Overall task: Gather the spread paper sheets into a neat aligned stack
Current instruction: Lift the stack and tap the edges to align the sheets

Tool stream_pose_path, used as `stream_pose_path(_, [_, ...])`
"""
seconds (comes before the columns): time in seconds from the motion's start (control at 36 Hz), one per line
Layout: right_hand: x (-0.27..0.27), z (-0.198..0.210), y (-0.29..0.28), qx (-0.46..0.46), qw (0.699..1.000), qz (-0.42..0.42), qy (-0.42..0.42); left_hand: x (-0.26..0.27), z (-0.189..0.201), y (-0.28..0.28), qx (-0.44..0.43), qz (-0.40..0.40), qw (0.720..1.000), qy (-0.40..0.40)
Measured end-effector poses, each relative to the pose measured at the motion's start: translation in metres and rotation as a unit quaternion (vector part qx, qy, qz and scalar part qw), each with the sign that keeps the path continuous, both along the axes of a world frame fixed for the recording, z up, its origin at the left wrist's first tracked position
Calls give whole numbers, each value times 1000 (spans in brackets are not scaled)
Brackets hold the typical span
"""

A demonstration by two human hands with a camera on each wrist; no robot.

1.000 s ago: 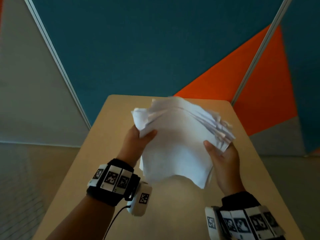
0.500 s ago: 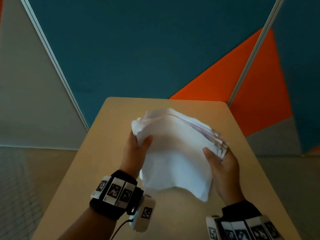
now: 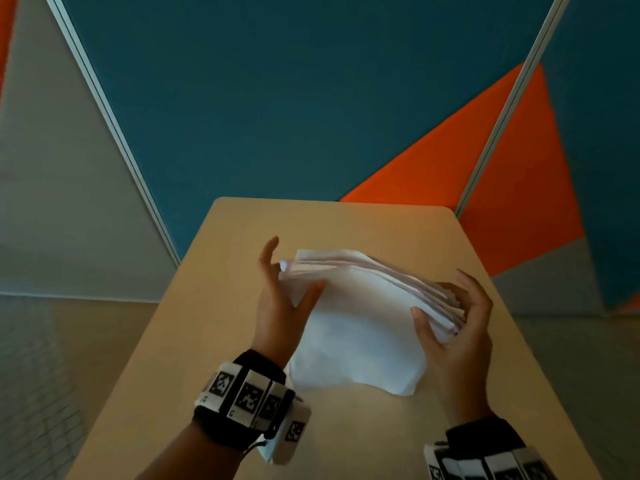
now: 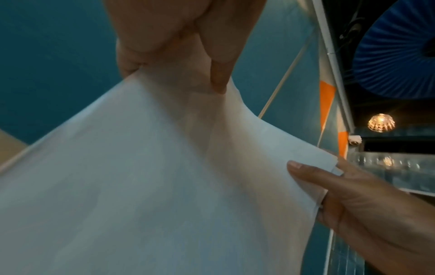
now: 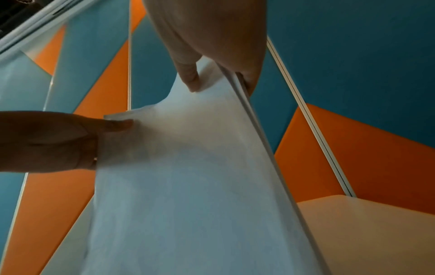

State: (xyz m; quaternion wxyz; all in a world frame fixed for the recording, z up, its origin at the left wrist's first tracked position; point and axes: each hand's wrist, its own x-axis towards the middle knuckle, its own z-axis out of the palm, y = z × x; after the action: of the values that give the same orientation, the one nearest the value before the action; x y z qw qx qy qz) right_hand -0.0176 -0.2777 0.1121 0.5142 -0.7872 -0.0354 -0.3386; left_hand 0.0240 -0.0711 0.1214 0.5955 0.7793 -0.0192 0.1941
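Note:
A white paper stack (image 3: 356, 323) is held between both hands over the tan table (image 3: 346, 230), leaning away from me with its lower edge bowed close to the tabletop. My left hand (image 3: 289, 280) is at the stack's left edge, thumb on the front sheet and fingers stretched upward beside and behind the edge. My right hand (image 3: 446, 303) grips the right edge, thumb in front and fingers curled behind. In the left wrist view my left hand (image 4: 179, 65) pinches the paper stack (image 4: 164, 186). In the right wrist view my right hand (image 5: 212, 65) clamps the paper stack (image 5: 188, 186).
The table is narrow, with its far edge (image 3: 332, 199) against teal and orange wall panels (image 3: 277, 98). Floor (image 3: 52, 375) lies beyond the left edge. A grey post (image 3: 502, 116) rises at the far right corner. Bare tabletop surrounds the stack.
The stack has come down toward the table and tipped away from me, and its sheet edges sit closer together. My left fingers have straightened along the left edge.

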Motion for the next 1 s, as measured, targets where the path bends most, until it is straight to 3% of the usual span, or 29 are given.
stream_pose_path(0.17, [1, 3, -3, -178, 983, -27, -27, 1, 7, 3, 163, -28, 979, -119])
stream_pose_path(0.28, [-1, 4, -8, -222, 974, -22, -29, 1, 6, 7, 271, -47, 953, -125])
stream_pose_path(0.53, [-2, 5, -9, -201, 979, -30, -18, -2, 5, 11, 264, -41, 956, -119])
stream_pose_path(0.67, [-3, 6, -5, -221, 975, -14, -19, -4, 4, 10, 298, -59, 944, -129])
stream_pose_path(0.78, [-2, 5, -6, -219, 975, -13, -29, -4, 4, 12, 264, -40, 955, -133])
stream_pose_path(0.83, [-1, 6, -8, -202, 979, -23, -24, -3, 4, 12, 204, -24, 972, -119])
stream_pose_path(0.89, [0, 8, -13, -165, 986, -30, -4, 0, 2, 13, 109, -22, 992, -53])
stream_pose_path(0.94, [2, 13, -22, -51, 998, 20, 43, 4, -1, 17, 17, -60, 998, 30])
stream_pose_path(1.0, [5, 14, -33, 89, 982, 119, 117, 9, -5, 24, -68, -125, 984, 105])
